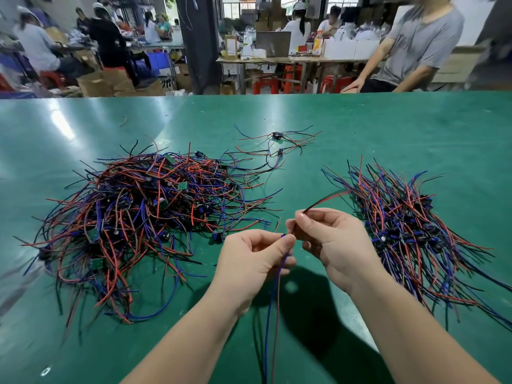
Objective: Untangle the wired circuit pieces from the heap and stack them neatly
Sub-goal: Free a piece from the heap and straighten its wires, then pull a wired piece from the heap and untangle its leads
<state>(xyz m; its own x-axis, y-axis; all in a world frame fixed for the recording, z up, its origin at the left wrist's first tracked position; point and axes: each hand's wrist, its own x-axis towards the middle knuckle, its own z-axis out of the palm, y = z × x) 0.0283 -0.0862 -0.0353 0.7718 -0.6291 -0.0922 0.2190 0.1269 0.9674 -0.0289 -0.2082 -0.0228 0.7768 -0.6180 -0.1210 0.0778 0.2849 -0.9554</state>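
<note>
Above the near middle of the glossy green surface [388,128], both hands work on a single wired circuit piece with thin blue, red and black leads [269,314]. The left hand [255,261] has a narrow grip, thumb and forefinger pinching the piece where a blue lead and a red lead drop straight down towards the near edge. The right hand [335,245], just beside it with fingertips nearly meeting, also pinches the piece with curled fingers, and a red and a black lead curve out of that grip, up and to the right. The small board of the held piece is hidden between the fingers. On the left lies the tangled heap of red, blue and black wired circuit pieces [149,212], with small green boards showing among the crossing leads. On the right lies the sorted stack of wired pieces [410,228], its leads running roughly parallel and its dark components bunched in a band across the middle. Two loose wired pieces [277,142] rest farther back, between the piles. At the surface's far right edge sits a person in a grey T-shirt [421,42], with red plastic stools [266,84] beyond.
</note>
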